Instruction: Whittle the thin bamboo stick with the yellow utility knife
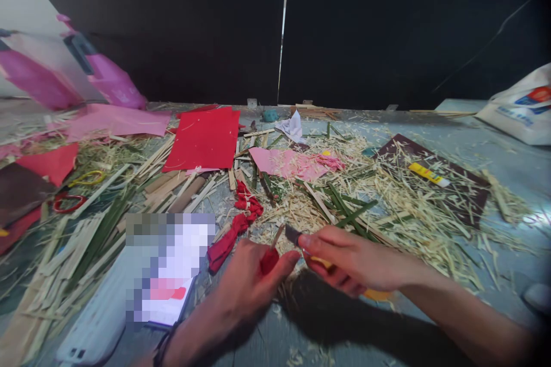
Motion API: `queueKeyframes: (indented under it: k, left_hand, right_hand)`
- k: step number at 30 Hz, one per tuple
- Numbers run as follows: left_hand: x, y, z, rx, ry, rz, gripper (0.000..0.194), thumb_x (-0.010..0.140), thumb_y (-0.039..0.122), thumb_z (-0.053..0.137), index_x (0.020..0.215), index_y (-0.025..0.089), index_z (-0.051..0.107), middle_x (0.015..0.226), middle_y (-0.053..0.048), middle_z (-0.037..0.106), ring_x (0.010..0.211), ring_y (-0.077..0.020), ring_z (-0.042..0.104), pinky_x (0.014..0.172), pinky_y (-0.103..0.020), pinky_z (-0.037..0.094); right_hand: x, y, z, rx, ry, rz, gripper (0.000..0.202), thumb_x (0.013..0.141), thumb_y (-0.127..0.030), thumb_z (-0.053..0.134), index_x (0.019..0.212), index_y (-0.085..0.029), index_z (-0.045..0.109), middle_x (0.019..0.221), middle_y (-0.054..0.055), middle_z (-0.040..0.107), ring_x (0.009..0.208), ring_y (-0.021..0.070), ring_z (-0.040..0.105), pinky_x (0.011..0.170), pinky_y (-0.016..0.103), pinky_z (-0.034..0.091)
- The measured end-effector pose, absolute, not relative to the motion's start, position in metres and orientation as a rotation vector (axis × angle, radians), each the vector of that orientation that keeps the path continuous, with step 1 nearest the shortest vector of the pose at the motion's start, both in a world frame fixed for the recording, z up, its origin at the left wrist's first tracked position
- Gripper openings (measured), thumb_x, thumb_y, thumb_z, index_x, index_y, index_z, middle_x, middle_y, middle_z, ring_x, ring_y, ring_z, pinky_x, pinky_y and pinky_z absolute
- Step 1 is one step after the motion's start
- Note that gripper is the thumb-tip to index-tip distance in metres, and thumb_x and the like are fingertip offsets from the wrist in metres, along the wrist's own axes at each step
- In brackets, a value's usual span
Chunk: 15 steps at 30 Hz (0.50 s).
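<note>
My left hand (253,275) is closed around a thin bamboo stick (278,236), whose tip points up and away from me. Something red (269,261) also shows between the fingers; I cannot make out what it is. In my right hand (344,258) is a yellow-handled utility knife (379,295), its dark front end (293,234) close to the stick. Whether blade and stick touch is unclear. A crumpled strip of red cloth (228,241) lies just beyond my left hand. Pale shavings (297,212) are heaped past both hands.
A blurred phone (172,281) and a long white device (92,315) lie at left. Bamboo strips (81,246), scissors with red and yellow handles (69,202), red paper (202,140), pink paper (288,163) and a yellow glue tube (426,174) lie around. Dark panels (193,28) stand behind.
</note>
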<state>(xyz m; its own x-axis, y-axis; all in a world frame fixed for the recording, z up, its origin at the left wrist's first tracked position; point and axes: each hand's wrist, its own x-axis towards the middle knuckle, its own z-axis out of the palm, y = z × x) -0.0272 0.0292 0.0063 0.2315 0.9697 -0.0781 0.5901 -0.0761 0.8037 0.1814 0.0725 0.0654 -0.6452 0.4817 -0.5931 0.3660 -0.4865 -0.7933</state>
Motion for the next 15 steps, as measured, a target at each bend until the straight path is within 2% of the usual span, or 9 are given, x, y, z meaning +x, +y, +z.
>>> queueKeyframes:
  k: [5,9,12,15]
  left_hand:
    - [-0.028,0.033,0.004,1.993,1.326,0.593,0.059,0.098,0.059,0.044,0.056,0.018,0.045,0.050,0.005,0.039,0.049,-0.0096,0.030,0.053,-0.028,0.017]
    - [-0.028,0.032,0.003,2.119,1.304,0.636,0.057,0.097,0.060,0.044,0.058,0.018,0.047,0.050,0.004,0.042,0.047,-0.0098,0.033,0.051,-0.026,0.019]
    - [-0.029,0.032,0.000,2.156,1.393,0.565,0.061,0.096,0.064,0.041,0.056,0.019,0.047,0.049,0.002,0.045,0.046,-0.0105,0.033,0.051,-0.027,0.017]
    - [-0.030,0.034,-0.001,2.164,1.536,0.433,0.068,0.094,0.073,0.036,0.053,0.019,0.045,0.049,0.001,0.043,0.047,-0.0114,0.030,0.052,-0.029,0.015]
  right_hand:
    - [0.182,0.074,0.061,-1.300,-1.521,2.503,0.058,0.093,-0.075,0.049,0.075,-0.019,0.045,0.052,-0.010,0.030,0.039,0.0030,0.023,0.034,0.012,0.021]
    - [0.179,0.075,0.052,-1.292,-1.402,2.639,0.055,0.096,-0.070,0.047,0.074,-0.020,0.044,0.048,-0.011,0.027,0.036,0.0037,0.020,0.033,0.013,0.021]
    - [0.175,0.074,0.049,-1.274,-1.340,2.687,0.053,0.098,-0.067,0.047,0.073,-0.021,0.043,0.048,-0.011,0.026,0.036,0.0038,0.018,0.032,0.014,0.020]
    - [0.170,0.070,0.051,-1.314,-1.332,2.580,0.050,0.104,-0.060,0.041,0.073,-0.021,0.042,0.049,-0.010,0.028,0.037,0.0037,0.019,0.033,0.014,0.020]
